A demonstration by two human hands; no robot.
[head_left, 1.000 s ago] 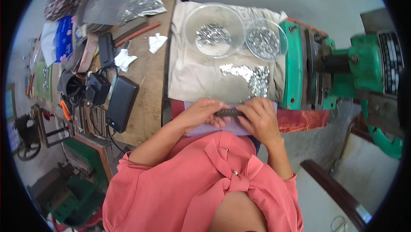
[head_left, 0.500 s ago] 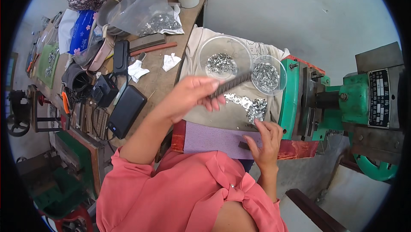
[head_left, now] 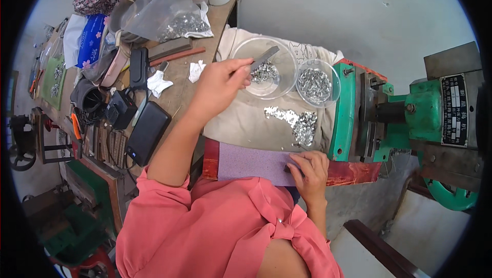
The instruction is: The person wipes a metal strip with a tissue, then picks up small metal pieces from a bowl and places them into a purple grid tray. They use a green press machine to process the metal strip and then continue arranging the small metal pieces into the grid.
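My left hand (head_left: 225, 84) is closed on one end of a dark, narrow metal strip (head_left: 266, 56). The strip's free end reaches over a large round clear tub (head_left: 291, 75), which holds a heap of small shiny metal pieces (head_left: 264, 73). My right hand (head_left: 310, 171) rests at the edge of a purple mat (head_left: 251, 164). Its thumb and fingers are closed about a small dark piece (head_left: 288, 168), mostly hidden by them. Just beyond this hand a pile of small silvery parts (head_left: 304, 128) lies on a beige cloth (head_left: 241, 129).
A smaller clear tub (head_left: 335, 92) of silvery parts stands beside the large one. To the right is a green press (head_left: 420, 111). On the bench at left are a black power bank (head_left: 148, 133), crumpled tissues (head_left: 159, 84), a plastic bag of metal parts (head_left: 184, 24) and an orange-handled tool (head_left: 77, 123).
My left hand has moved up and left, bringing the strip over the large tub. My right hand has drawn back from the pile, its fingers curling in at the small dark piece.
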